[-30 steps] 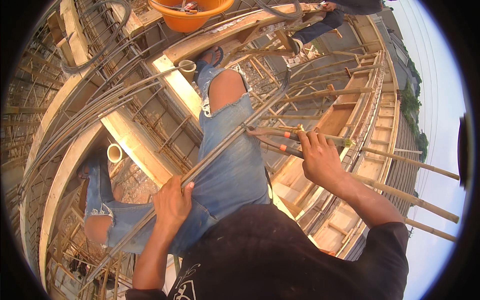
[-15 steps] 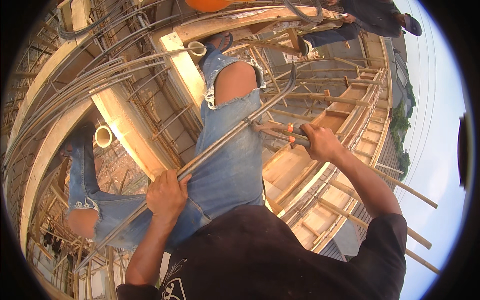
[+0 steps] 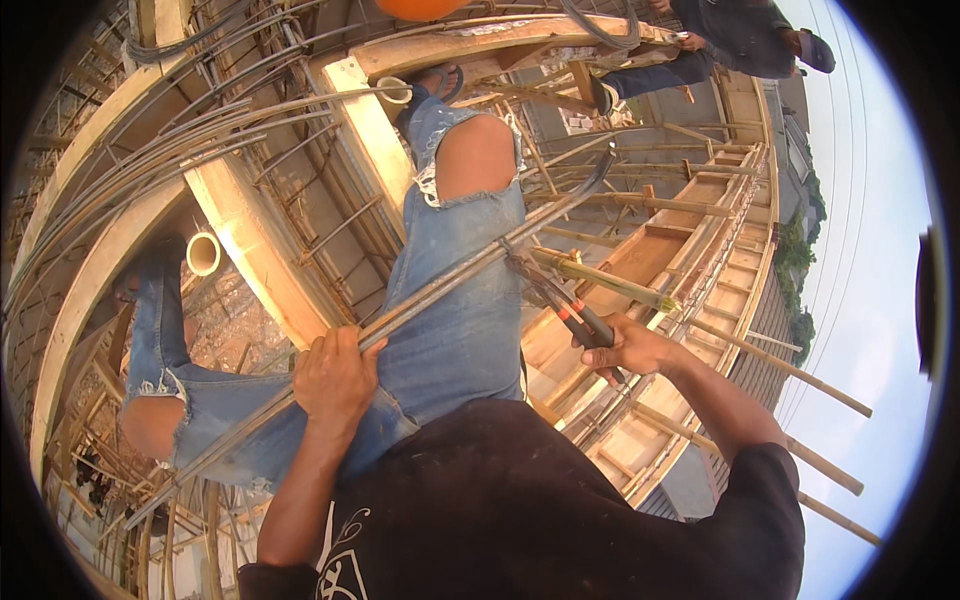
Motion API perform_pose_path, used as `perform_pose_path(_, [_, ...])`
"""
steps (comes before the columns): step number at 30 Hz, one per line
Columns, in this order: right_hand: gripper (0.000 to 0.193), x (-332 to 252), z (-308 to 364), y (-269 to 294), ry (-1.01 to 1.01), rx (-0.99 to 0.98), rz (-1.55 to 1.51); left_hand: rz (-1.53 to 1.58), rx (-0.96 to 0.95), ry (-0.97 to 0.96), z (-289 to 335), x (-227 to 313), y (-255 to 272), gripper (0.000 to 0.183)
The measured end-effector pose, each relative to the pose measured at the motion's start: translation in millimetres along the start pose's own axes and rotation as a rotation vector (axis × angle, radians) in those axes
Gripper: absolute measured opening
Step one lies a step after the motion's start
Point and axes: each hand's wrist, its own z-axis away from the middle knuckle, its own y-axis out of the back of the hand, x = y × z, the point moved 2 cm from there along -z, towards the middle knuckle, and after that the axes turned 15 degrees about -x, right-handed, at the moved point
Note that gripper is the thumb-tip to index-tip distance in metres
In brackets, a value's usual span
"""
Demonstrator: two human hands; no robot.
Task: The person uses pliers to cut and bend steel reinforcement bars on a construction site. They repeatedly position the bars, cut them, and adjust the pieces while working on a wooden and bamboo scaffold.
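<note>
while the left hand [image 3: 338, 375] holds the metal rods [image 3: 440, 288] across the denim-clad right thigh [image 3: 470, 325], the right hand [image 3: 632, 347] holds pincers [image 3: 536, 276] against them.
left fingers curl around the rods; right fingers are wrapped around the pincers' dark handles, which lie close together. the pincer head [image 3: 515, 256] meets the rods over the thigh, beyond the left hand; what it bites is too small to tell. done well, i judge, this needs the rods pressed firmly into the thigh so they can't roll, the pincer head set squarely, and left fingers well apart from its tips.
</note>
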Motion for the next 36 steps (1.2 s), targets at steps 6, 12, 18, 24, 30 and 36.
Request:
perform_pose_path(6, [0.042, 48.5, -15.2, -26.2, 0.181, -0.523, -0.776, -0.020, 0.029, -0.056, 13.8, -0.6, -8.9, 0.031])
perform_pose_path(12, [0.055, -17.7, 3.4, 20.9, -0.116, 0.022, 0.086, 0.162, 0.117, 0.021, -5.1, 3.1, 15.7, 0.030])
perform_pose_path(18, [0.071, -62.8, 0.9, 19.7, -0.047, 0.172, 0.278, 0.117, 0.203, 0.035, -30.6, -2.7, 18.9, 0.032])
perform_pose_path(24, [0.064, -81.0, 29.4, 8.2, -0.058, 0.877, 1.257, 0.152, 0.071, 0.134, -42.4, 8.3, 31.2, 0.033])
perform_pose_path(30, [0.052, -74.0, 48.8, 14.2, -0.099, 1.150, 1.790, 0.206, 0.033, 0.123, -44.0, 13.7, 33.7, 0.033])
perform_pose_path(36, [0.043, -33.2, 48.5, 1.6, -0.114, 1.062, 1.496, 0.200, 0.062, -0.024, -35.8, 22.9, 22.6, 0.031])
